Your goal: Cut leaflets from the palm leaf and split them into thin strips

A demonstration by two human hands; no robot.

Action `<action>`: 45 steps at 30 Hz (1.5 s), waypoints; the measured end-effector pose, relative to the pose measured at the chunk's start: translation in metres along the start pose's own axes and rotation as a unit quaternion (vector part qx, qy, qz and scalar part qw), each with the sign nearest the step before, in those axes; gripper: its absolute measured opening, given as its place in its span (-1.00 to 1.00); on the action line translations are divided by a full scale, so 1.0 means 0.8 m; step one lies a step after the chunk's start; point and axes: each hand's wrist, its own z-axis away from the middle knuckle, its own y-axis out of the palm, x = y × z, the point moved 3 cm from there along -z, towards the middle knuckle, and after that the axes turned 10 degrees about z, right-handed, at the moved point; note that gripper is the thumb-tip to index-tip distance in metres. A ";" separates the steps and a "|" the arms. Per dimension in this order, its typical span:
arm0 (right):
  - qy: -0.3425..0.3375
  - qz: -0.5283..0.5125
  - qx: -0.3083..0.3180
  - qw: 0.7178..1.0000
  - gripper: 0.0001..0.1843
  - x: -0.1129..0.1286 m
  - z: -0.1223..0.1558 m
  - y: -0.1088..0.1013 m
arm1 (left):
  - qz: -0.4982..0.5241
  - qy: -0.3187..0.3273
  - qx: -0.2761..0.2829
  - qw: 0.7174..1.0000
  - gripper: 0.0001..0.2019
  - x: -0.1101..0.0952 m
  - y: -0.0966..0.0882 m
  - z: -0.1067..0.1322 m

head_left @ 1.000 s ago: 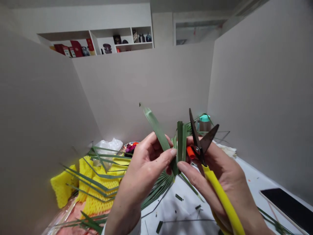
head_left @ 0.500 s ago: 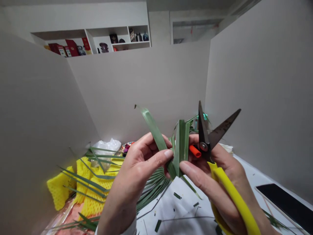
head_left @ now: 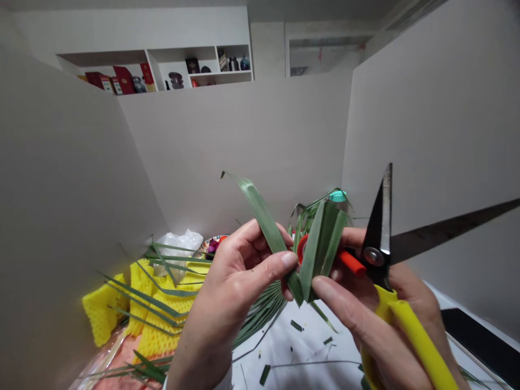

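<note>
A long green palm-leaf strip (head_left: 263, 215) is pinched between the thumb and fingers of my left hand (head_left: 233, 284), its thin tip bent over at the top. Joined or pressed against its lower end is a folded, pleated leaf piece (head_left: 322, 246), gripped by my right hand (head_left: 349, 314). Yellow-handled scissors (head_left: 374, 257) hang on that same hand, blades spread apart and pointing up and right. Behind the leaf, a short red tube (head_left: 351, 262) sticks out by my right fingers; what it belongs to is hidden.
Yellow foam netting (head_left: 156, 325) and a clear plastic bag (head_left: 179, 244) lie left. A fan-shaped palm leaf (head_left: 264, 311) and cut scraps (head_left: 265, 375) rest on the white table (head_left: 300, 346). A phone (head_left: 479, 341) lies right. Grey panels enclose the table.
My right hand has moved right and turned, swinging the scissors right with their blades wider apart. The folded leaf piece has shifted right and spread at the top.
</note>
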 end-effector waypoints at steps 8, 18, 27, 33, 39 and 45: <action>0.001 -0.096 -0.026 0.995 -0.66 -0.008 0.001 0.012 | 0.024 0.022 -0.021 0.999 -0.88 0.005 -0.001 0.002; 0.019 0.031 -0.096 0.995 -0.64 0.008 0.001 -0.034 | -0.032 0.098 -0.080 0.991 -0.91 -0.026 -0.034 0.012; -0.007 0.254 0.253 0.934 -0.85 -0.022 -0.057 -0.065 | -0.075 0.041 -0.030 0.996 -0.91 -0.021 -0.017 0.021; 0.045 0.152 0.158 0.975 -0.75 -0.008 -0.059 -0.074 | -0.224 0.038 -0.008 0.974 -0.90 -0.025 -0.005 0.024; 0.037 -0.154 0.038 0.987 -0.84 -0.003 -0.051 -0.047 | -0.351 0.076 0.061 0.931 -0.71 -0.010 0.028 0.015; 0.061 -0.255 -0.028 0.964 -0.85 -0.006 -0.055 -0.050 | -0.407 0.064 0.107 0.905 -0.75 0.006 0.035 0.013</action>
